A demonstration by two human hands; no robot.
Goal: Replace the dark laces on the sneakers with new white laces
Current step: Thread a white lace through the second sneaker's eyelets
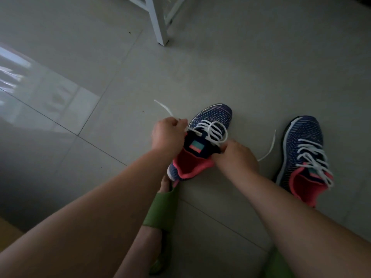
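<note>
White lace (215, 130) runs through the eyelets of the near sneaker (202, 141), which sits on the tiled floor (220, 77) at centre frame, toe pointing toward the top of the frame. Upper is navy knit with pale dashes; collar lining is coral pink; tongue carries a pink-and-teal label. One loose loop of lace arches over the laced rows.

Left hand (167, 135) is on the left side of the tongue, fingers curled, pinching one lace end; that end trails up and left across the floor. Right hand (235, 155) is at the right side of the collar, fingers curled over the lace there; exact grip is hidden behind the knuckles. The other free end leaves this hand and curves up along the floor at right of centre.

Second sneaker (305, 155) stands at right of frame, well apart from the first, same pattern, laced in white, laces blurred.

Green slipper (166, 209) on a foot lies just below the near sneaker's heel, lower centre. Another green shape shows at the bottom right edge, partly behind the right forearm.

White furniture leg (160, 27) stands on the floor at top centre.
</note>
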